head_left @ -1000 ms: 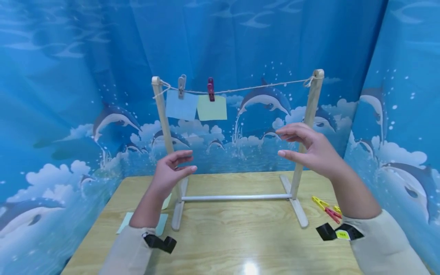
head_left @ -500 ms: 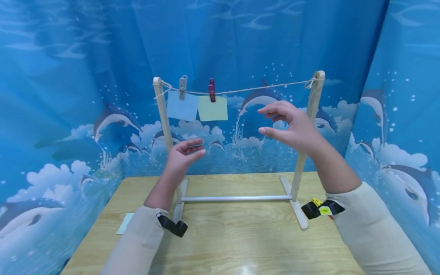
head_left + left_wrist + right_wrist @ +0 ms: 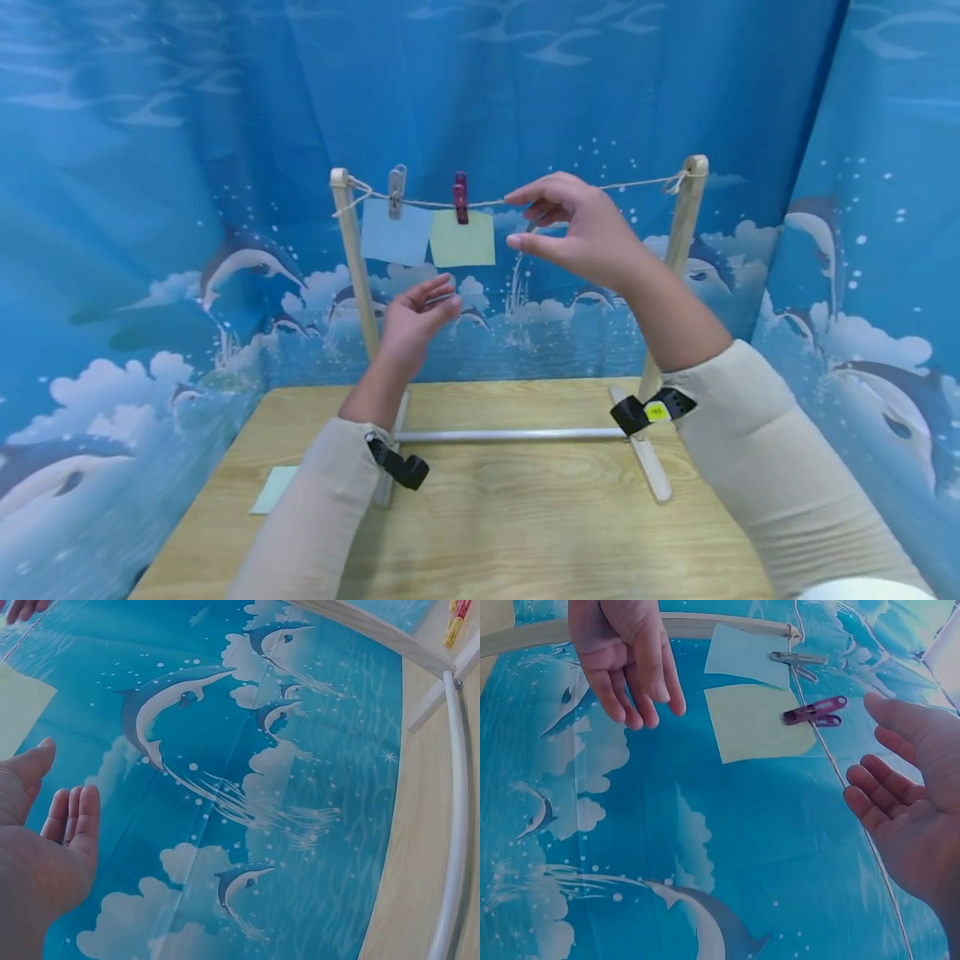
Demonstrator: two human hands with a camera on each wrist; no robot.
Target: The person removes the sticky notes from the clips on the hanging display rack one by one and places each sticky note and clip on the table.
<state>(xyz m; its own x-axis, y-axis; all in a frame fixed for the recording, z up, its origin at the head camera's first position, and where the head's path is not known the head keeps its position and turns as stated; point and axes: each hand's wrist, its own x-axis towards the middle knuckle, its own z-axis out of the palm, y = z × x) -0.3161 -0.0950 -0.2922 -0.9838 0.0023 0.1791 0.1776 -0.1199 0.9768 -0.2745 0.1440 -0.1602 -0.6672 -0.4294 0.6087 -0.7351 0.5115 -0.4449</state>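
Because the gray clip [image 3: 395,200] and maroon clip [image 3: 461,200] fasten the blue note [image 3: 393,237] and yellow note [image 3: 462,243] to the string [image 3: 641,182], the left hand [image 3: 411,327] and right hand [image 3: 585,223] can hover relaxed, empty.

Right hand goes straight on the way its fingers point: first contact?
Probably the yellow note: in the head view its near edge lies just ahead of the right hand, with the dark red clip close behind. Depth is unclear, so it could pass in front.
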